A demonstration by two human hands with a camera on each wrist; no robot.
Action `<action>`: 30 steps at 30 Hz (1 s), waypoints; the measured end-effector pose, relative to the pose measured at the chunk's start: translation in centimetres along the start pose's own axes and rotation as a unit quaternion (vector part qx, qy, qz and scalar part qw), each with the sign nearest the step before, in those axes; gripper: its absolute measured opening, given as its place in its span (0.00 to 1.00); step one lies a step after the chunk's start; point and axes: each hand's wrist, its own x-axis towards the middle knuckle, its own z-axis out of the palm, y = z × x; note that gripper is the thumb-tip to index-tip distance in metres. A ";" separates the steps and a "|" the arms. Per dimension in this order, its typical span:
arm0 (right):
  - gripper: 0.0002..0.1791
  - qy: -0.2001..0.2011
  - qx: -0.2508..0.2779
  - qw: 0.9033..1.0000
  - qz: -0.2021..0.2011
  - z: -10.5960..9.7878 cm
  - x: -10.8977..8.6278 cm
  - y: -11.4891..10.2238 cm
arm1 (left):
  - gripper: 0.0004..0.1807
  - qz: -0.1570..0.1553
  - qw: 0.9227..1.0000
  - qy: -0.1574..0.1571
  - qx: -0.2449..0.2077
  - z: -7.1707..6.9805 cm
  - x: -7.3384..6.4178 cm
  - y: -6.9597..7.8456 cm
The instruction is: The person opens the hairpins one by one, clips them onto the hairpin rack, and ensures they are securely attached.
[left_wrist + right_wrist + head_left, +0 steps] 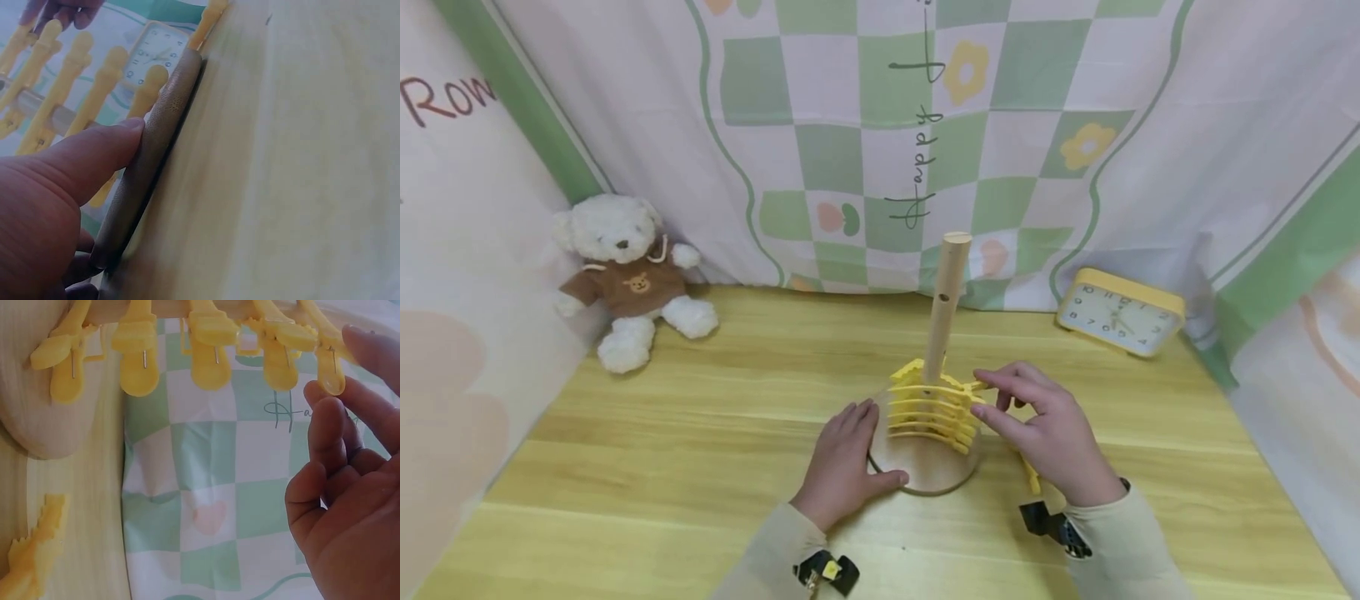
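Observation:
A round wooden base (925, 468) carries an upright wooden post (945, 308) with holes in it. Several yellow plastic clips (928, 412) with toothed edges are stacked around the post's lower part, their handles toward the right. My left hand (846, 462) holds the base at its left edge; in the left wrist view the thumb (100, 150) lies against the rim. With thumb and forefinger, my right hand (1054, 425) pinches the handle of the topmost clip (331, 378). Another yellow clip (1032, 475) lies on the table by the right hand, partly hidden under it.
A white plush bear (632, 283) in a brown top sits at the back left of the wooden table (685, 467). Toward the back right stands a yellow alarm clock (1120, 312). A green checked curtain (887, 150) hangs behind the table.

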 end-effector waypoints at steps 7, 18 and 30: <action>0.20 0.009 0.007 1.000 0.001 -0.1 -0.2 0.3 | 0.56 -0.002 1.000 0.002 -0.019 0.0 0.1 0.0; 0.25 -0.010 0.036 0.999 0.030 -0.5 -0.8 0.7 | 0.56 -0.011 0.999 -0.001 -0.047 -0.3 -0.1 0.0; 0.24 -0.038 -0.005 0.994 0.100 -1.4 -4.3 2.6 | 0.57 -0.012 0.998 0.003 -0.058 -0.4 -0.2 0.3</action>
